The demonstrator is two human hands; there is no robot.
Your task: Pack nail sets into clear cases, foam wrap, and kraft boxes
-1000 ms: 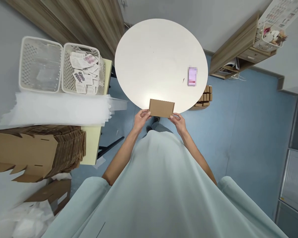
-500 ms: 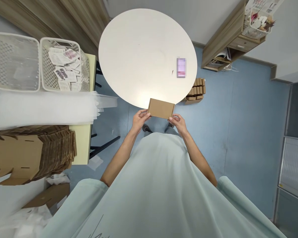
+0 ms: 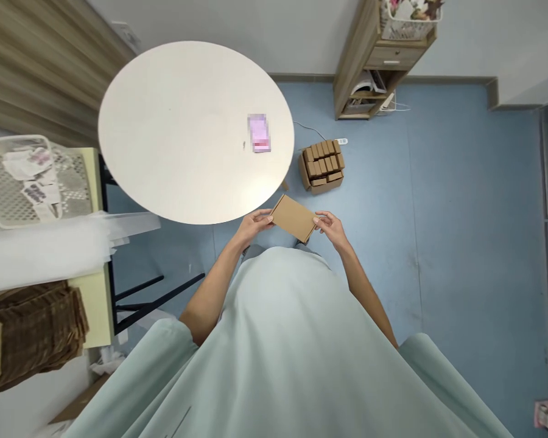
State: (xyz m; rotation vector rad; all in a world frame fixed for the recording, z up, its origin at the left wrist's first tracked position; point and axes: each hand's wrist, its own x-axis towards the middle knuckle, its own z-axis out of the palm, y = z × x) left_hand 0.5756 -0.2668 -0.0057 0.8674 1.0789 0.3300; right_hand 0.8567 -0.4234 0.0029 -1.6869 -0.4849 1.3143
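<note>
Between my two hands is a small flat brown cardboard box (image 3: 294,218), closed and tilted, its right end lower in the view. My left hand (image 3: 254,226) grips the box's left end with the thumb on top. At the opposite end, my right hand (image 3: 329,227) pinches the edge between thumb and fingers. The box is held in front of my body, just off the near edge of the round white table (image 3: 178,134). On the floor beyond it stands an open carton (image 3: 320,187) packed with several similar small boxes (image 3: 324,158).
A blurred, pinkish phone-like item (image 3: 259,134) lies on the round table. On the left, a yellow table (image 3: 91,304) bears a white basket (image 3: 13,213) of cards, white sheets (image 3: 45,249) and stacked flat cardboard (image 3: 36,328). A wooden cabinet (image 3: 356,67) stands at the back.
My view has turned to the right, so the table and basket sit further left and the carton shows fully. The held box has tilted more, still in both hands.
</note>
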